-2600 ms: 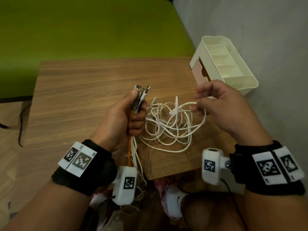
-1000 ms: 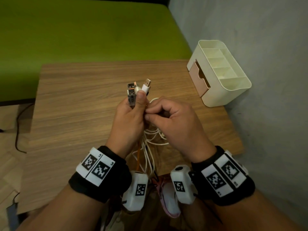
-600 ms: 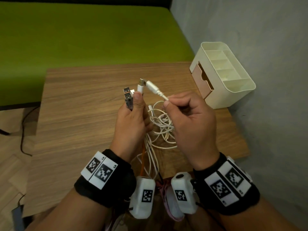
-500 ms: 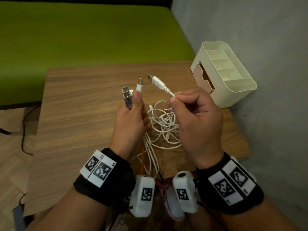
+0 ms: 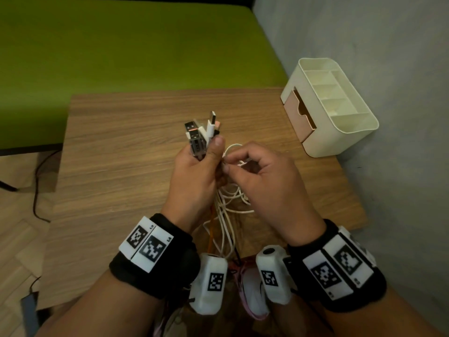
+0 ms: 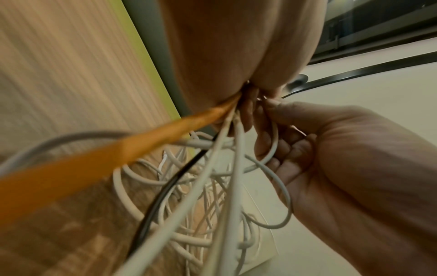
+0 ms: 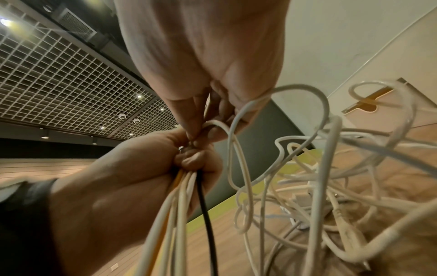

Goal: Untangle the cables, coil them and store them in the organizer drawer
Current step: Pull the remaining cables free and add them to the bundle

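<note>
My left hand [image 5: 194, 171] grips a bundle of cables just below their plugs [image 5: 201, 135], which stick up above the fist: several USB ends, white and metal. White strands, an orange cable [image 6: 113, 155] and a black cable [image 7: 208, 220] hang down from that fist. Beside the left thumb, my right hand [image 5: 257, 176] pinches a white cable [image 5: 233, 148]. Its fingertips [image 7: 196, 128] touch the left fist [image 7: 189, 158]. Loose white loops [image 7: 319, 177] lie tangled on the wooden table [image 5: 121, 154] under both hands. The cream organizer [image 5: 340, 117] stands at the table's right edge with its pink drawer [image 5: 297, 115] slightly out.
A grey wall [image 5: 364, 45] runs close along the right of the table. A green sofa [image 5: 121, 45] lies behind the table. A black cord [image 5: 36, 186] trails on the wooden floor at the left. The left half of the tabletop shows bare wood.
My right hand held one white plug apart and up, then brought it into the left fist's bundle. It now pinches a cable next to the left thumb.
</note>
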{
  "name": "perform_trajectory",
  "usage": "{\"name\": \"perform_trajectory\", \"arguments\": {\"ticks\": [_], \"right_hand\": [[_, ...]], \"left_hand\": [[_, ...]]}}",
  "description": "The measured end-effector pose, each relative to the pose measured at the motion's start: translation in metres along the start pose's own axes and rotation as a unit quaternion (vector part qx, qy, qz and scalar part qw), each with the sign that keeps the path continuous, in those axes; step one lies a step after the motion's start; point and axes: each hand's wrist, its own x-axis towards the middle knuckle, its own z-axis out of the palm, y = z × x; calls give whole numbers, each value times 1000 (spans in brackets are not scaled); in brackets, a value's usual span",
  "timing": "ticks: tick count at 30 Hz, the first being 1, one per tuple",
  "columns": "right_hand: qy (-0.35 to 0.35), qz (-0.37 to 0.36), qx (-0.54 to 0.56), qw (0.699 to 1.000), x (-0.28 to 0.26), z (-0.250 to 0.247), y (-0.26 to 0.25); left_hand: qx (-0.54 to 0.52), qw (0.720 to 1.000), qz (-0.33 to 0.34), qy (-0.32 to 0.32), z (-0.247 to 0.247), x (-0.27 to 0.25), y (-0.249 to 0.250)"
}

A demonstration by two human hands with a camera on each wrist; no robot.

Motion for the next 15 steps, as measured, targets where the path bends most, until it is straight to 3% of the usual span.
{"name": "perform_trajectory", "arguments": {"ticks": [5,9,11,15], "right_hand": [[-118,102,-156,975,4,-18,7],[-247,124,-303,912,6,-23,18],[-232,96,-322,913,8,-20,22],[-98,13,-328,940,14,-15,29]], "left_hand": [[-8,998,18,64,-13,10,-1],[-99,991,-23,82,-20,17,5],[-146,987,-38,63,-20,17,8],[-175,983,-43,18,-18,14,10]]}}
